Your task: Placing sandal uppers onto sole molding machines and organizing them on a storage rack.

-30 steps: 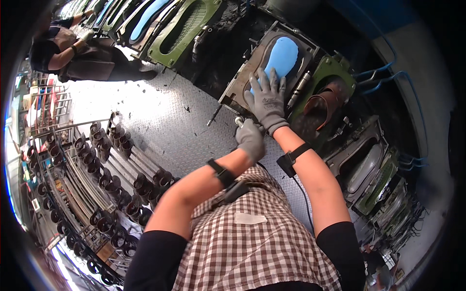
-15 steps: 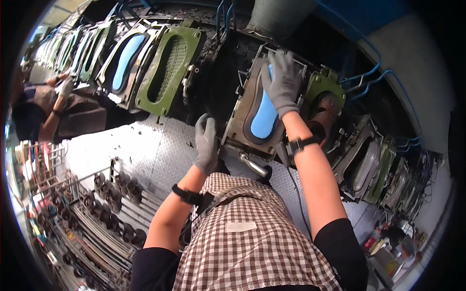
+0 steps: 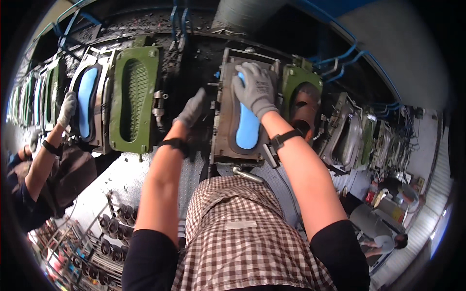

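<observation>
One blue sole (image 3: 248, 130) lies in a brown mould plate (image 3: 223, 133); my right grip (image 3: 253, 87) rests palm-down over its upper part, unclenched. My left grip (image 3: 193, 109) hangs wide beside the plate. Leftward stand a green mould (image 3: 151, 116) and a co-worker (image 3: 73, 182); patterned metal floor (image 3: 128, 178) spreads below.

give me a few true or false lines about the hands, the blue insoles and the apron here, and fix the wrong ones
1. The right hand is over the upper part of a blue insole. True.
2. The left hand is on that same insole. False: the left hand is apart from it, off to its left, with nothing visible in it.
3. Another blue insole shows farther left. True.
4. The person's hands are bare. False: both wear grey gloves.
5. The apron is plain white. False: the apron is brown-and-white checked.
</observation>
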Motion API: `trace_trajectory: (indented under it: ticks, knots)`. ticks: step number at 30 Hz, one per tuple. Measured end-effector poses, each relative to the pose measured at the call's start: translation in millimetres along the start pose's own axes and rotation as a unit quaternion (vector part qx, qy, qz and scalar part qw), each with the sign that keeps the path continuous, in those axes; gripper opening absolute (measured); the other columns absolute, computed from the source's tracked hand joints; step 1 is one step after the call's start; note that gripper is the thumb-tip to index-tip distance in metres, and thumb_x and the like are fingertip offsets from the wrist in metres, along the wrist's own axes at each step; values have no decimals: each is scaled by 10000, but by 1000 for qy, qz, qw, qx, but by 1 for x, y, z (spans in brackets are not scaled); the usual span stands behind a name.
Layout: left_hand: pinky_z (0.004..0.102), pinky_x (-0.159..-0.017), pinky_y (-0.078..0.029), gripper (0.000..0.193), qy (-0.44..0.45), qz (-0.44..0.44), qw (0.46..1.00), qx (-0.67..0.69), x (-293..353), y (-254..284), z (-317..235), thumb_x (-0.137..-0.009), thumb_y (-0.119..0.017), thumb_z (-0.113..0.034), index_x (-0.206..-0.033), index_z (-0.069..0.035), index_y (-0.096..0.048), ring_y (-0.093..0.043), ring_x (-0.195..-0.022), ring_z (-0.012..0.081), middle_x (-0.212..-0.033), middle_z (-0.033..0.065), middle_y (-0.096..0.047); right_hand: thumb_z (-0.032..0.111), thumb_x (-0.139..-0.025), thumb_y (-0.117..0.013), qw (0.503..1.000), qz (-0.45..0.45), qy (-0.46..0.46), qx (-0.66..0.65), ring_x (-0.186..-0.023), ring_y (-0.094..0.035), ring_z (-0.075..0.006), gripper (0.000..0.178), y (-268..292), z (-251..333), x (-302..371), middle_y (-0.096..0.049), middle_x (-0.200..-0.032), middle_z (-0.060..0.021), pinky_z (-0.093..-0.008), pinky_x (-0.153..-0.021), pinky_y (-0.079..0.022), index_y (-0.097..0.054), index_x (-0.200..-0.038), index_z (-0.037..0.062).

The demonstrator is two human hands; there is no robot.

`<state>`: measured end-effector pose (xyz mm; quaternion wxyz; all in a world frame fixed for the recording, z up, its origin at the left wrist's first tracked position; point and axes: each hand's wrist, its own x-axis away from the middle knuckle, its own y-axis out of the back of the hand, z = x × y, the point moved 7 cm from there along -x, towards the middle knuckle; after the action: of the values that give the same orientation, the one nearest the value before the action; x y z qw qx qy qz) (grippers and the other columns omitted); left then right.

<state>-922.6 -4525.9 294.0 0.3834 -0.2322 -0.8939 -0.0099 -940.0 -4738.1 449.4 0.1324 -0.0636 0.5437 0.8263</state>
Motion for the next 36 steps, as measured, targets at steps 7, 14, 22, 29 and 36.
trace_trajectory:
  ticks: [7, 14, 22, 29, 36]
  knots:
    - [442, -893, -538, 373, -162, -176, 793, -560, 116, -31, -65, -925, -603, -325, -1159, -51, -699, -681, -985, 354, -1047, 137, -722, 278, -907, -667, 983, -69, -1, -171, -1249, -576, -329, 362, 24, -24, 5, -662, -1295, -114, -448, -1089, -417, -692, -1218, 94]
    - [467, -1049, -478, 727, -471, -59, 780, -408, 138, -258, -75, -854, -739, -188, -1507, -79, -439, -593, -1224, 414, -1298, 236, -636, 66, -903, -675, 951, -260, -82, -144, -1213, -597, -382, 403, 185, -53, 153, -655, -1261, -185, -457, -1049, -479, -650, -1305, 39]
    - [308, -840, -552, 461, -85, 170, 982, -25, 115, -446, -20, -944, -603, -100, -1371, 39, -503, -678, -967, 208, -1125, 128, -682, 128, -949, -703, 673, -171, -483, -534, -699, -467, 9, 161, 217, -224, 327, -552, -841, 82, -161, -591, -366, -629, -1067, 48]
    - [335, -944, -517, 718, -70, 169, 981, -64, 78, -638, 64, -906, -719, -125, -1506, 26, -354, -609, -1128, 201, -1278, 115, -624, 46, -967, -647, 677, -365, -433, -469, -874, -521, -45, 53, 321, -399, 424, -557, -964, 43, -200, -823, -460, -609, -1003, 52]
    - [347, -839, -551, 465, -107, 132, 985, -6, -12, -673, 98, -899, -759, -235, -1283, -7, -629, -677, -947, 194, -1151, 71, -701, 178, -979, -655, 700, -283, -344, -558, -1059, -644, -136, 307, 359, -449, 366, -688, -1181, -47, -302, -935, -506, -657, -1225, -7]
